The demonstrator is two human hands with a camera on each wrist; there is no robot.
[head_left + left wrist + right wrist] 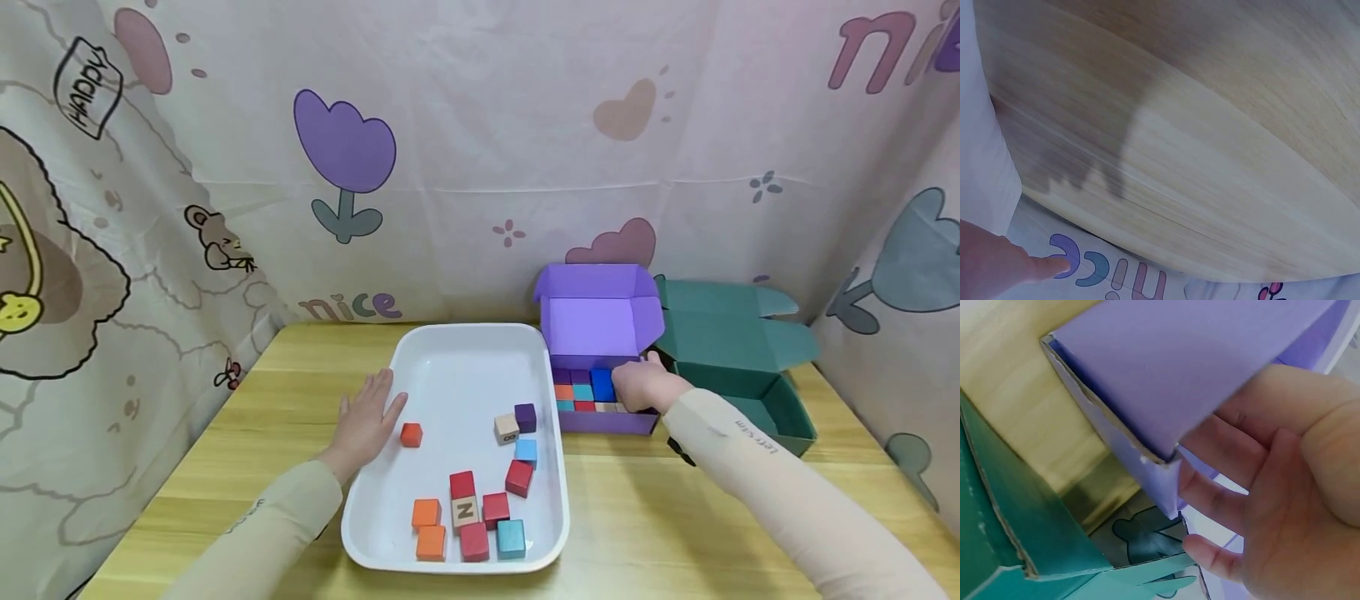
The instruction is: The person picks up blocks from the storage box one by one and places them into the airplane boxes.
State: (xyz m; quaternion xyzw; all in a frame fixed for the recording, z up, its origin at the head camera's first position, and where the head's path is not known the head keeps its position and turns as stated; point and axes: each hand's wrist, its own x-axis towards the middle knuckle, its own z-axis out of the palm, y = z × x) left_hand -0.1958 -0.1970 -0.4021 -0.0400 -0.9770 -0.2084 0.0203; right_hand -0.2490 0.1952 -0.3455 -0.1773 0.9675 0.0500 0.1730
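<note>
My left hand (363,425) rests at the left rim of a white tray (453,367), fingers straight and spread; part of it shows at the lower left of the left wrist view. My right hand (643,385) reaches into the right end of a purple cardboard box (607,423) with its lid up. In the right wrist view the box's side wall (1166,381) hides the fingertips, so I cannot tell whether they hold a block. Beside this hand in the box lie a large blue block (602,385) and rows of small coloured cubes.
Loose cubes sit in the tray, among them an orange cube (411,434), a purple cube (526,417), a wooden N cube (464,512) and a teal cube (512,538). An opened green box (795,417) stands right of the purple one. A printed curtain (465,250) hangs behind the table.
</note>
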